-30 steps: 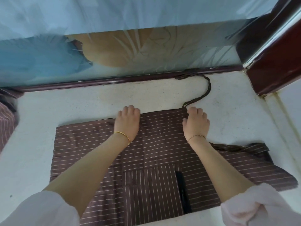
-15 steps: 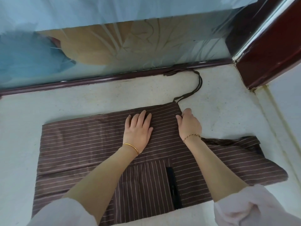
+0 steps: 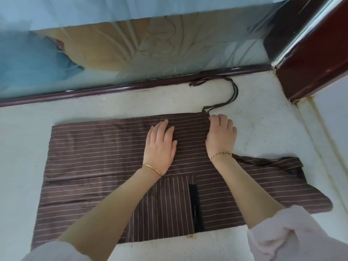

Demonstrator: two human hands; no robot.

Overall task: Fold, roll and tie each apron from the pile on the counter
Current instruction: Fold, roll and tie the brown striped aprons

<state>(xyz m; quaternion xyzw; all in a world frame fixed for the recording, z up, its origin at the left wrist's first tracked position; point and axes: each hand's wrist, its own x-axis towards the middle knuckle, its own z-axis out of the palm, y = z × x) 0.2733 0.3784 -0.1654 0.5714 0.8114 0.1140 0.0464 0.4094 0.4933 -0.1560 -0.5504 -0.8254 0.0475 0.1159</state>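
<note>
A brown apron (image 3: pixel 105 159) with thin white stripes lies folded flat on the pale counter (image 3: pixel 113 102). My left hand (image 3: pixel 160 147) rests flat on its upper middle, fingers straight. Just to the right, my right hand (image 3: pixel 221 136) sits at the fold's upper right corner, thumb on the cloth and fingers curled down over the edge. The apron's dark ties (image 3: pixel 233 93) loop from that corner to the back rail. A patch pocket (image 3: pixel 165 206) with a black strip (image 3: pixel 195 208) lies near the front edge. An unfolded part of the apron (image 3: pixel 282 185) spreads to the right.
A dark rail (image 3: pixel 94 90) and a frosted glass panel (image 3: pixel 169 44) close off the back of the counter. A dark red post (image 3: pixel 310 53) stands at the back right corner. Bare counter shows left of the apron and behind it.
My left hand slid right along the apron toward my right hand and flattened. My right hand shifted from the top edge to the right corner of the fold.
</note>
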